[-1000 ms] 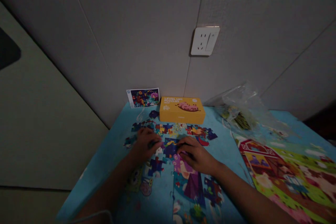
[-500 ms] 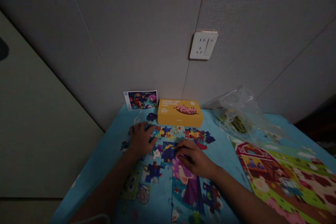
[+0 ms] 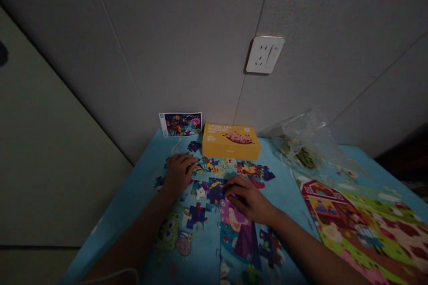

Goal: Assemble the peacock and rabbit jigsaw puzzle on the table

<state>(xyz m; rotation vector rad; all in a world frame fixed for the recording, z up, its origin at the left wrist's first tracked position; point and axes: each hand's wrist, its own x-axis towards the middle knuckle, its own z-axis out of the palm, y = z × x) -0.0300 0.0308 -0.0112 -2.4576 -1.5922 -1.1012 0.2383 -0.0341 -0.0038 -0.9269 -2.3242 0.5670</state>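
Note:
My left hand (image 3: pixel 179 171) is over the loose puzzle pieces at the upper left, its thumb and fingers closed on a dark puzzle piece (image 3: pixel 191 165) that is mostly covered. My right hand (image 3: pixel 245 197) rests at the right of a joined blue puzzle section (image 3: pixel 216 190). Its fingers are curled together, and whatever lies between them is hidden. Several joined pieces, an orange and dark strip (image 3: pixel 249 169), lie beyond the right hand. A separate dark blue puzzle piece (image 3: pixel 197 215) is below the left hand, and another puzzle cluster (image 3: pixel 270 247) lies by the right forearm.
A yellow puzzle box (image 3: pixel 230 142) stands against the wall, beside a propped picture card (image 3: pixel 182 124). Right of it is a clear plastic bag (image 3: pixel 304 149) with pieces inside. A farm puzzle (image 3: pixel 364 227) covers the table's right side. The blue tablecloth (image 3: pixel 117 213) has printed cartoon figures.
The fingers of my left hand have drawn together from a spread pose onto a piece. My right hand has stayed nearly in place. The view has shifted slightly.

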